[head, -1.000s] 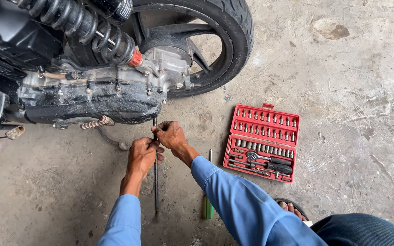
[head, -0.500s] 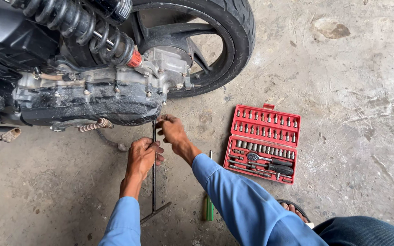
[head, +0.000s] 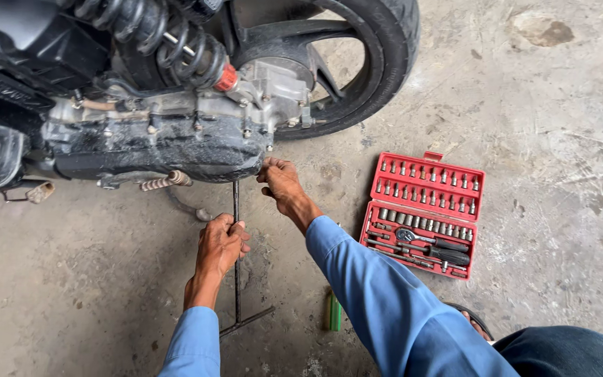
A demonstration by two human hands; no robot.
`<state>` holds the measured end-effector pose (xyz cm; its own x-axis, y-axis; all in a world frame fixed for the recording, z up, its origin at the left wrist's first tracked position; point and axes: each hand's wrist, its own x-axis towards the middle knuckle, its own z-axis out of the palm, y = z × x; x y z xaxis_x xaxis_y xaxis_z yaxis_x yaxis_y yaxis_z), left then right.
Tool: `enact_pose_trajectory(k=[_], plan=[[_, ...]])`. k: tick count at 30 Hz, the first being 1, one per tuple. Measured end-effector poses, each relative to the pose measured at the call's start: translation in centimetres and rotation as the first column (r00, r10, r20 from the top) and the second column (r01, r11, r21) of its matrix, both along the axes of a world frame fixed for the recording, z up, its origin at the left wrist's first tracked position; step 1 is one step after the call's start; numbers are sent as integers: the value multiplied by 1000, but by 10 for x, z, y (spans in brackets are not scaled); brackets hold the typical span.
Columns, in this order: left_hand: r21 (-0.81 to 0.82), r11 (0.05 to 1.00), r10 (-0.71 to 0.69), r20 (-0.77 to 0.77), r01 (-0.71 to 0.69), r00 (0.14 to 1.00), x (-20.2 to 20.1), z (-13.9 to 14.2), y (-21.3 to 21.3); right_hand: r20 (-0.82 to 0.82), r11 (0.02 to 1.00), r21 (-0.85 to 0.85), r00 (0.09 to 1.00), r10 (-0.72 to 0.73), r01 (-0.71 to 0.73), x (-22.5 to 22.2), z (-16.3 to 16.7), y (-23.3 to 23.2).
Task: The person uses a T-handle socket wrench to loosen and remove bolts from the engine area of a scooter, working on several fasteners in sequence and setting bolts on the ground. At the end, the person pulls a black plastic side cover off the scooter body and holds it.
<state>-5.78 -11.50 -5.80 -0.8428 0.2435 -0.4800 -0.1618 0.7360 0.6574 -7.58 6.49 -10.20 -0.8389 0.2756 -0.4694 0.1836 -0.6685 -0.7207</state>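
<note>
bare, stained concrete floor point(head: 560, 105) with cracks and patches; even daylight; no walls in view

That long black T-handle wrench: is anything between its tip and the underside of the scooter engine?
Nothing visible. The long black T-handle wrench runs straight up to the grimy black engine case. The left hand grips its shaft; the right hand is beside its tip, at the case's lower edge.

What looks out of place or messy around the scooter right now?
Nothing much. The red socket set lies open but orderly on the floor. A green tool lies loose by the right sleeve. The left hand grips the T-handle wrench; the right hand reaches the engine cover.
</note>
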Motion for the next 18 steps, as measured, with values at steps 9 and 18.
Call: enact_pose_trajectory(k=[9, 18], plan=[[-46, 999, -21, -31, 20, 999, 7, -8, -2, -20, 995, -102, 1000, -22, 20, 2, 1, -2], [-115, 992, -61, -60, 54, 996, 22, -30, -2, 15, 982, -191, 1000, -8, 11, 1, 3, 3]])
